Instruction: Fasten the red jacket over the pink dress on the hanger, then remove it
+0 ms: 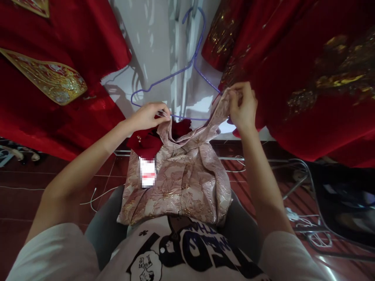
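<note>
A pink and gold brocade dress (175, 183) lies across my lap, its top end lifted. My left hand (154, 116) pinches one strap end of it, beside a thin clear loop. Higher up on the other side, my right hand (243, 105) grips the other strap, pulled up and outward. Below my left hand is a dark red fabric flower (145, 145) on the dress, with a white paper tag (148, 172) hanging under it. Behind the straps a purple wire hanger (171, 74) hangs by the wall, its right shoulder end close to my right hand.
Red garments with gold embroidery hang at the left (96, 43) and right (281, 89). A metal-framed chair (307, 171) with dark items stands at the right. White cables (99, 197) lie on the red tiled floor (108, 171). Shoes (26, 156) show at far left.
</note>
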A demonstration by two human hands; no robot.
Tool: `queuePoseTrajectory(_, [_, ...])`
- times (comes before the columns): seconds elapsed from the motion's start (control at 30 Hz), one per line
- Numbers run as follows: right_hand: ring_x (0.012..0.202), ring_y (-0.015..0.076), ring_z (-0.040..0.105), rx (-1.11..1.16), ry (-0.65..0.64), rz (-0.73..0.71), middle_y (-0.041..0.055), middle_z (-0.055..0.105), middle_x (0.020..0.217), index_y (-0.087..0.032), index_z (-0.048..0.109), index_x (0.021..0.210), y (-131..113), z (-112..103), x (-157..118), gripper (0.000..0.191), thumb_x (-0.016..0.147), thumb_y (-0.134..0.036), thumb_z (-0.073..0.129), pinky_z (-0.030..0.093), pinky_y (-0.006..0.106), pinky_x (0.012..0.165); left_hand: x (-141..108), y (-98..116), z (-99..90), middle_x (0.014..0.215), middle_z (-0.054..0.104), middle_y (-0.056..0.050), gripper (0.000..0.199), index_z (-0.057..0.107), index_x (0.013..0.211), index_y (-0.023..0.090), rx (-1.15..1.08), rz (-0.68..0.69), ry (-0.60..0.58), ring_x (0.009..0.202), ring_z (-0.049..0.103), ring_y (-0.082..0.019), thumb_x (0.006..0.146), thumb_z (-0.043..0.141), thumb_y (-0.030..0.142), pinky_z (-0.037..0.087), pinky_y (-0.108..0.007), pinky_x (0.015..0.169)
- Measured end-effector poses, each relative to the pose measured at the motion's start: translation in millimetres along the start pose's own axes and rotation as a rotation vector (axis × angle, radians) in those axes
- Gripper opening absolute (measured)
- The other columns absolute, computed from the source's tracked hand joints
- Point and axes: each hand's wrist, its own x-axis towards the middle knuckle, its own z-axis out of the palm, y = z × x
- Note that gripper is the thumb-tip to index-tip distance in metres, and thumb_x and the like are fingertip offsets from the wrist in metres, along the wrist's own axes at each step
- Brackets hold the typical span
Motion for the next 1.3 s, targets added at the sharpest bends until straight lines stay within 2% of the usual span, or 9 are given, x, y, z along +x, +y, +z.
queuePoseTrajectory(0.1, [0.112,0.0247,0.059,-0.021,-0.025,0.016,0.0060,0.069,0.116,-0.031,0.056,0.113,7.7,0.4,-3.4,0.023,0.103,-0.041,0.038,0.047,0.045,0.096,-9.5,-25.6,-9.4,0.098,0.072,-0.005,0.020,0.061,0.097,0.017,-0.068,-0.073,0.083,0.091,0.067,-0.017,0.089,0.062,0.036,0.051,-0.030,0.086])
queuePoseTrajectory(0.23, [0.110,0.0232,0.062,0.025,-0.066,-0.006,0.0066,0.066,0.114,-0.028,0.052,0.123,14.0,6.2,-2.1,0.033,0.105,-0.043,0.029,0.051,0.044,0.094,-14.2,-54.6,-1.8,0.089,0.069,-0.006,0.019,0.056,0.092,0.019,-0.218,-0.126,0.052,0.082,0.066,-0.015,0.086,0.063,0.036,0.052,-0.027,0.077])
queuePoseTrajectory(0.4, [0.102,0.0188,0.066,0.057,-0.086,0.034,0.0059,0.066,0.111,-0.026,0.050,0.127,15.2,10.2,-1.2,0.034,0.104,-0.040,0.029,0.052,0.038,0.092,-14.4,-49.6,11.0,0.098,0.072,-0.009,0.019,0.055,0.093,0.021,-0.355,-0.173,0.089,0.095,0.068,-0.017,0.087,0.063,0.037,0.054,-0.027,0.084])
queuePoseTrajectory(0.47, [0.102,0.0189,0.065,0.068,-0.081,0.042,0.0063,0.066,0.112,-0.026,0.052,0.125,14.2,8.3,-2.5,0.032,0.103,-0.040,0.033,0.051,0.038,0.093,-16.5,-46.1,9.6,0.097,0.073,-0.009,0.019,0.057,0.093,0.020,-0.305,-0.187,0.157,0.096,0.067,-0.017,0.087,0.063,0.037,0.055,-0.028,0.085])
queuePoseTrajectory(0.6, [0.104,0.0208,0.065,0.099,-0.074,0.004,0.0075,0.067,0.111,-0.023,0.057,0.116,11.8,3.8,-4.8,0.031,0.101,-0.044,0.040,0.050,0.040,0.096,-24.8,-53.2,0.3,0.090,0.073,-0.006,0.020,0.066,0.085,0.018,-0.125,-0.245,0.416,0.088,0.067,-0.017,0.079,0.074,0.036,0.056,-0.030,0.083])
queuePoseTrajectory(0.67, [0.104,0.0211,0.066,0.089,-0.068,0.004,0.0072,0.068,0.110,-0.023,0.059,0.114,10.8,2.1,-5.0,0.032,0.101,-0.045,0.040,0.050,0.041,0.097,-30.5,-61.5,-4.1,0.088,0.073,-0.005,0.021,0.070,0.083,0.018,-0.119,-0.316,0.531,0.084,0.067,-0.017,0.076,0.078,0.036,0.057,-0.030,0.081])
queuePoseTrajectory(0.77, [0.104,0.0210,0.066,0.059,-0.064,0.023,0.0064,0.069,0.109,-0.024,0.060,0.114,9.3,0.0,-4.6,0.031,0.101,-0.045,0.041,0.050,0.042,0.097,-39.8,-74.2,-8.9,0.086,0.075,-0.004,0.021,0.074,0.082,0.018,-0.189,-0.443,0.616,0.082,0.069,-0.018,0.071,0.081,0.034,0.058,-0.030,0.078])
queuePoseTrajectory(0.9, [0.104,0.0209,0.066,0.055,-0.056,0.025,0.0065,0.069,0.109,-0.025,0.061,0.113,7.5,-1.9,-4.6,0.030,0.100,-0.044,0.042,0.050,0.041,0.098,-50.4,-89.5,-13.2,0.085,0.077,-0.005,0.019,0.076,0.080,0.019,-0.246,-0.560,0.617,0.079,0.069,-0.018,0.066,0.084,0.029,0.058,-0.028,0.075])
queuePoseTrajectory(1.3, [0.108,0.0233,0.065,0.072,-0.077,0.019,0.0060,0.069,0.110,-0.025,0.060,0.115,7.8,-5.8,-3.8,0.030,0.101,-0.044,0.042,0.048,0.048,0.101,-52.9,-122.5,-9.3,0.091,0.078,-0.007,0.014,0.077,0.086,0.016,-0.164,-0.594,0.584,0.084,0.070,-0.017,0.076,0.069,0.023,0.057,-0.024,0.077])
